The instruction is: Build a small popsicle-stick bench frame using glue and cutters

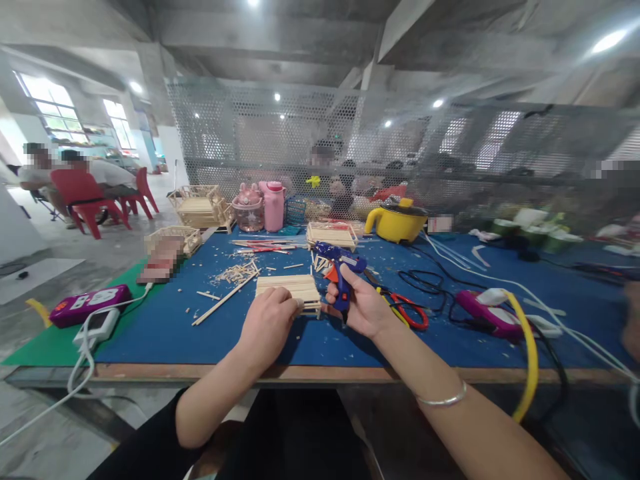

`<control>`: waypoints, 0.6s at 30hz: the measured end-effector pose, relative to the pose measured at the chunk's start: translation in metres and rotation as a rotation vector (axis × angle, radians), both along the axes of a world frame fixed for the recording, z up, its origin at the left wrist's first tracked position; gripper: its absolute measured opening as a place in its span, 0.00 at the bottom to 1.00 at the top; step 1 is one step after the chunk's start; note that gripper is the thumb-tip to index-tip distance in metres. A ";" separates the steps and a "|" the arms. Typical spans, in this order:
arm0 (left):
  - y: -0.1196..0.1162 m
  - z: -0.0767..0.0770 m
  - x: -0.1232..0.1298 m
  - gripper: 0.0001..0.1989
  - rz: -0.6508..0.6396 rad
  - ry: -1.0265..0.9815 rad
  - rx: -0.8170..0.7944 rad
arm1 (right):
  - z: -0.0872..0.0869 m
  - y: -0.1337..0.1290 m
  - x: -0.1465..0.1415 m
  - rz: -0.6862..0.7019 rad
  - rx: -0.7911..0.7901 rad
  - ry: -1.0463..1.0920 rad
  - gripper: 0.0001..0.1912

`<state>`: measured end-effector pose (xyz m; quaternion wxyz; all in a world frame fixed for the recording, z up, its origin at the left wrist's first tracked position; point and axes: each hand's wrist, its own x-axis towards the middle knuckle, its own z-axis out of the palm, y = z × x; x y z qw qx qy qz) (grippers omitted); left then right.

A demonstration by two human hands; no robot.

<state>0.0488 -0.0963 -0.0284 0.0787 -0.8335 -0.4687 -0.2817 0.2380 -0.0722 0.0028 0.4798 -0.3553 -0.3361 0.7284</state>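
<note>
My right hand [363, 303] is closed around the handle of a blue hot glue gun [343, 287] with an orange trigger. The gun's front end points up and to the left, just beyond a small wooden stick platform [287, 285]. My left hand [270, 319] rests at the platform's near edge with fingers curled on it. Loose wooden sticks [227, 297] and short offcuts [237, 273] lie left of the platform. Behind the gun sits another small stick-built piece [331, 235].
Red-handled scissors [413, 312] and black cables lie to the right, near a purple power strip [487, 313]. Another purple power strip [90, 305] is at the left. A yellow pot [397, 222], pink bottle [273, 207] and stick-built model [200, 205] stand at the back before a perforated screen [300, 133].
</note>
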 end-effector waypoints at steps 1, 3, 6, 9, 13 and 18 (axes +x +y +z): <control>0.001 -0.002 0.001 0.11 -0.002 -0.006 0.011 | -0.001 0.001 0.000 0.009 -0.012 0.011 0.22; 0.002 -0.006 0.002 0.10 -0.008 -0.020 0.025 | -0.002 0.004 -0.002 0.015 -0.037 0.008 0.22; 0.003 -0.009 0.004 0.10 -0.030 -0.056 0.042 | -0.004 0.009 -0.008 -0.051 -0.017 -0.041 0.19; 0.000 -0.008 0.002 0.09 -0.090 -0.213 0.147 | -0.008 0.009 -0.008 -0.200 0.130 -0.102 0.16; -0.012 -0.006 -0.015 0.08 -0.072 -0.543 0.340 | -0.009 -0.007 0.011 -0.317 0.358 -0.382 0.18; -0.019 -0.015 -0.046 0.10 0.247 -0.908 0.108 | -0.004 -0.041 0.041 -0.190 0.507 -0.964 0.20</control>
